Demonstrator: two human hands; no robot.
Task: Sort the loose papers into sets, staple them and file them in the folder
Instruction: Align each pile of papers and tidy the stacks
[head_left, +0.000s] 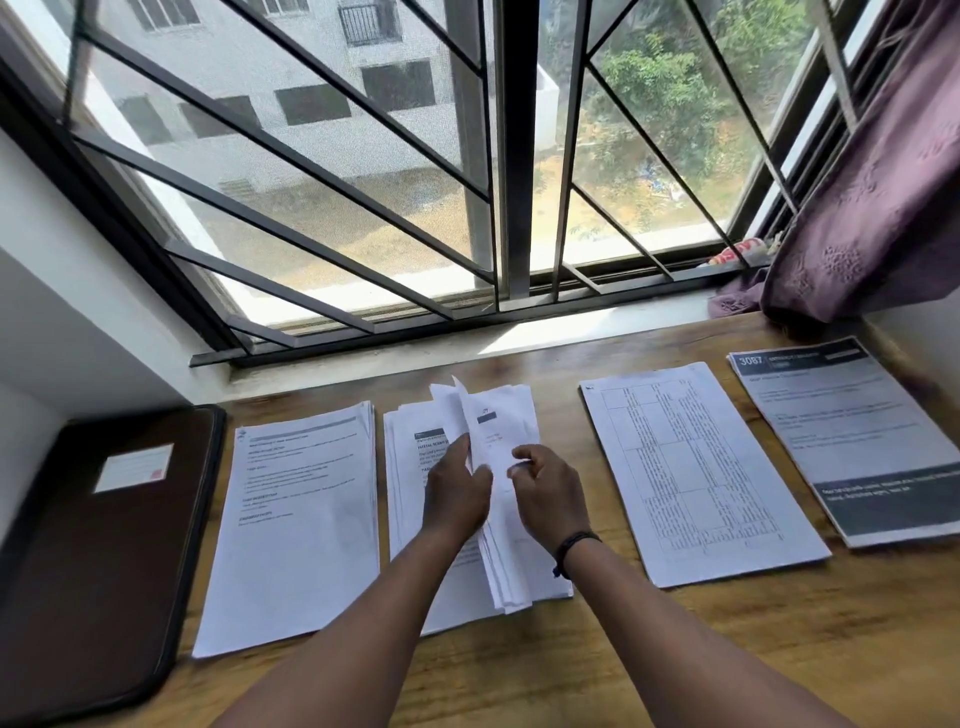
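Four piles of papers in a row on a wooden desk under a barred window. Far left, flat and closed: a dark brown folder with a white label on its cover. Just beside it, a white stack with printed lines. Next, in the middle, a messy stack, partly hidden by both hands. Held up above that middle pile: a bunch of loose sheets, tilted on edge, top pages fanned apart and curling toward the window. Left hand curled around the left side of the bunch, fingers tucked in among the pages. Right hand on the right side, thumb and fingertips pinching a page near its edge. Black band round the right wrist. To the right, well apart from the hands, a stack with a printed table full of tiny boxes. Furthest right, a stack with a dark header showing "3087" and a dark strip near the bottom. Purple curtain hanging at the right end of the window, its lower end resting on the sill. Something small, red and white on the sill by the curtain, too blurry to tell. Outside: a pale building and green trees.
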